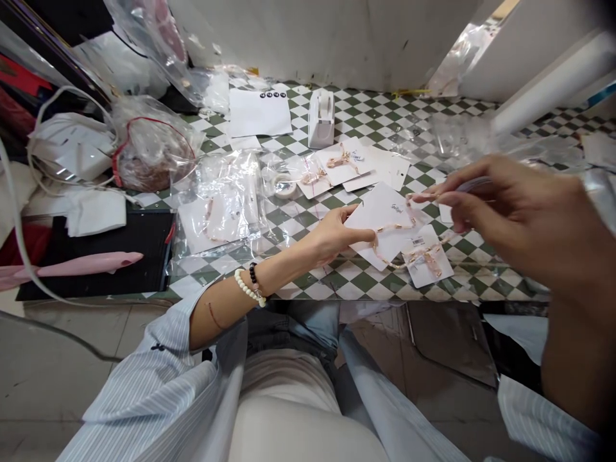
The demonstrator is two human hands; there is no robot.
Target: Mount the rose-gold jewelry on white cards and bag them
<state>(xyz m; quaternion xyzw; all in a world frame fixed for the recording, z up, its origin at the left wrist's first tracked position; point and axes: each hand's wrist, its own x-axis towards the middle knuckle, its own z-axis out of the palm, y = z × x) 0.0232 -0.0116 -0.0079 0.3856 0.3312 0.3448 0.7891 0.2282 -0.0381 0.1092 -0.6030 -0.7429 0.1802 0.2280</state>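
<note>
L hand [344, 234] is pinching the white card [385, 218] over the checked table [303, 282], thumb on top. R hand [500, 212] is holding one end of the beaded strand [397, 226] btwn thumb & fingers, w/ the strand looping across the card. Small tagged card [427, 256] is lying just beside, nearer the table's front edge.

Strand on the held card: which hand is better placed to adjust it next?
Right, likely: the right hand seems to pinch the strand by the upper right of the card; the left hand is occupied holding its left side.
</note>
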